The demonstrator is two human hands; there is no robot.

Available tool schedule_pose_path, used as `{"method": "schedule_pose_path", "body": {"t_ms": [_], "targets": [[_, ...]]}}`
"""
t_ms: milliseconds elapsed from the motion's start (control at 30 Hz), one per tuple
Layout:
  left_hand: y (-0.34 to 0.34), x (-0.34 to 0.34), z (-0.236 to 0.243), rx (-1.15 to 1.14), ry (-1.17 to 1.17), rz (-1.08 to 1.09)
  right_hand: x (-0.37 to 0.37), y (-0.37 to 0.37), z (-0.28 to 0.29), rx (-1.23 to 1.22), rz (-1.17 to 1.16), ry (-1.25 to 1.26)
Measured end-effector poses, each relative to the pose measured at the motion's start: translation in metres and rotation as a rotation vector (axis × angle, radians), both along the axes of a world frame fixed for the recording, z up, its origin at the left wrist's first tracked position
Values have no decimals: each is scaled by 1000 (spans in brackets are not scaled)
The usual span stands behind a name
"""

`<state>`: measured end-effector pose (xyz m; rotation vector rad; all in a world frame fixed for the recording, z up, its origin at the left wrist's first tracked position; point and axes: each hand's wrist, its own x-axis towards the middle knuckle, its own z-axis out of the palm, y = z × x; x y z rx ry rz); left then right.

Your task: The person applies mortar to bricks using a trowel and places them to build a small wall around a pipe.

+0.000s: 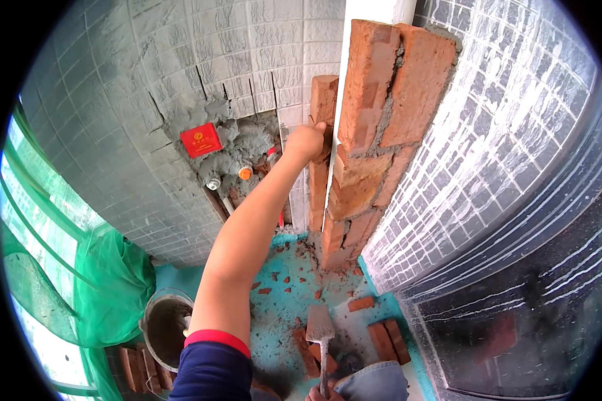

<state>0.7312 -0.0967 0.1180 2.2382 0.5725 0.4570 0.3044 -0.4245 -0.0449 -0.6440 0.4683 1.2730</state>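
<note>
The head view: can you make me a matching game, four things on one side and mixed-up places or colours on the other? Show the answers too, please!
1. Trowel
2. Net
3. Square packet
4. Left hand

A. Touching bricks
B. Green
C. In the right hand
D. Red, against the wall

Pairs: 1-C, 2-B, 3-D, 4-A

Right hand [333, 395] is mostly cut off by the bottom edge, tbh; white pipe [380, 9] gets chopped up top too.
</note>
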Motion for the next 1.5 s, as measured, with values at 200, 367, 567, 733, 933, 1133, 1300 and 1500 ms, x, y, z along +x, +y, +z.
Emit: {"method": "schedule_pose_path", "body": {"t_ms": [200,367,567,733,933,1133,1300,1500], "targets": [[10,11,-28,-298,-39,7,-3,-3,-1,-73,39,-139],[1,-4,-21,-28,-64,48,3,3,15,-92,42,-123],[3,-3,-24,-5,-135,79,-8,7,5,-85,19,-105],[1,-5,-11,-1,-45,135,-4,14,26,-42,50,-242],[-3,-10,-1,30,-235,116,-8,9,24,-50,75,-195],[13,-6,9,162,-189,-24,-4,7,18,-168,88,-162],[22,-2,22,232,-60,-147,0,7,5,-281,150,-83],[35,-7,22,183,-65,-246,-2,6,-7,-299,119,132]]}}
